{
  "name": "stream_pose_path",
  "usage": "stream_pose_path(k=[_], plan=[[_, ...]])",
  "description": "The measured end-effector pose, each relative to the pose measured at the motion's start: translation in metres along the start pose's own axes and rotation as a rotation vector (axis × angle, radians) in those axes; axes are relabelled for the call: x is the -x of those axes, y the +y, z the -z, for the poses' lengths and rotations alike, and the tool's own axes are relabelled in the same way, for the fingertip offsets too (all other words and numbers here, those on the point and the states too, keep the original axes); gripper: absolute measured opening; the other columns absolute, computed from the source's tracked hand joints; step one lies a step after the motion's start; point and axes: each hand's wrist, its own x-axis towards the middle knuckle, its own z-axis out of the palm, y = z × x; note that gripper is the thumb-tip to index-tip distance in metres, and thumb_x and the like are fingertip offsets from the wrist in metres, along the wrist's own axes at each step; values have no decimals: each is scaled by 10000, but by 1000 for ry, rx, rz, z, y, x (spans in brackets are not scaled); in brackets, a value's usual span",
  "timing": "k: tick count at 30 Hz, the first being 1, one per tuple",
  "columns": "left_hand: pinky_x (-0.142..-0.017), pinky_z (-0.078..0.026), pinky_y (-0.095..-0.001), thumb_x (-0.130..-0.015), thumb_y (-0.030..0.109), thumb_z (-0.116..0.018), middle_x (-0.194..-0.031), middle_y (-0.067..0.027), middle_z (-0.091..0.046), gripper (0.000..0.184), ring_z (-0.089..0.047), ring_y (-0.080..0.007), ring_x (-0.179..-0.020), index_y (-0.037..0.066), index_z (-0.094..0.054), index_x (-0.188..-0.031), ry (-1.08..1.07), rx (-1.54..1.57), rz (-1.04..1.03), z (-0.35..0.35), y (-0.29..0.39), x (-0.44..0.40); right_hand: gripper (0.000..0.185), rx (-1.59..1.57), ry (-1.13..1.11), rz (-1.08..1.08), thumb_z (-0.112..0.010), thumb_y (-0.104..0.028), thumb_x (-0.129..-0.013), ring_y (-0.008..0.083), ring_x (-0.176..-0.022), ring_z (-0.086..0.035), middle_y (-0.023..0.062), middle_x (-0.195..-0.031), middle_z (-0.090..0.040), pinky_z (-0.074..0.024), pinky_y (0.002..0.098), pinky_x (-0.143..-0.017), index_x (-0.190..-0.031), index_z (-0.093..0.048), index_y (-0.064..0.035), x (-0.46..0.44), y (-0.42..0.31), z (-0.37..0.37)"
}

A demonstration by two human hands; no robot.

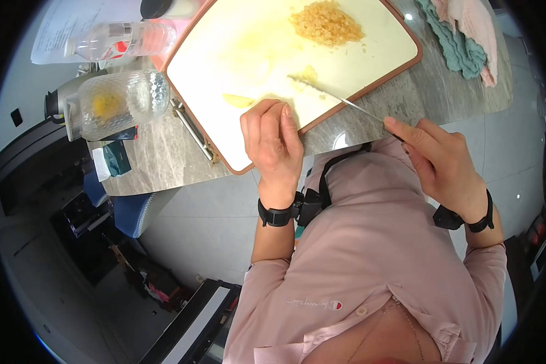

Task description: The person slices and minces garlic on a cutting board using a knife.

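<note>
My right hand (437, 155) is closed around the handle of a knife (346, 101). Its thin blade reaches over the near edge of a white cutting board (224, 73) with a brown rim. Some pale yellow chopped bits (307, 74) lie by the blade's tip. My left hand (273, 136) rests on the board near its front edge, fingers curled in; whatever is under them is hidden. A pale yellow slice (238, 101) lies just beside those fingers. Farther back on the board sits a heap of finely chopped amber bits (327, 23).
Left of the board, a textured clear pitcher (124, 100) with something yellow inside and a plastic bottle (121, 41) lie in view. A small dark green box (116, 159) is near the table's edge. Green and pink cloths (461, 36) lie at the right.
</note>
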Motion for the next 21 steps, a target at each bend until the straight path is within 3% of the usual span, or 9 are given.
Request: stream_pose_path(k=[4, 11, 16, 19, 21], plan=[[-807, -504, -367, -925, -28, -630, -1024, -136, -662, 129, -614, -284, -938, -11, -672, -1045, 22, 14, 35, -1, 2, 1, 547, -40, 36, 19, -632, 75, -829, 259, -558, -515, 93, -745, -499, -412, 348, -490, -1356, -603, -67, 2, -2, -4], [-763, -507, -387, -811, -95, -655, -1019, -141, -643, 286, -597, -305, -896, -1, -698, -1078, 16, -5, -35, -2, -2, 0, 607, 56, -26, 13, -652, 35, -772, 265, -585, -574, 76, -765, -538, -474, 360, -492, -1366, -586, -73, -1, -6, -9], [-781, -508, -367, -824, -109, -621, -1024, -142, -657, 273, -609, -297, -916, -3, -704, -1061, 14, -12, -9, -1, -3, 1, 605, -10, -43, 15, -640, 50, -778, 287, -609, -594, 96, -783, -555, -492, 369, -519, -1370, -579, -64, -8, -2, 1], [-786, -509, -355, -833, -112, -611, -1026, -140, -665, 259, -617, -289, -926, -2, -705, -1049, 6, -6, 10, 0, -2, 1, 544, -42, 21, 7, -602, 104, -842, 263, -539, -506, 107, -703, -472, -407, 355, -489, -1358, -599, -67, -7, -3, -3], [-780, -509, -354, -829, -117, -610, -1024, -139, -667, 258, -617, -286, -922, -1, -704, -1040, 7, -4, 13, 1, -2, 1, 542, -61, 27, 7, -603, 105, -840, 260, -539, -505, 105, -709, -473, -407, 353, -488, -1355, -600, -63, -5, -4, -5]])
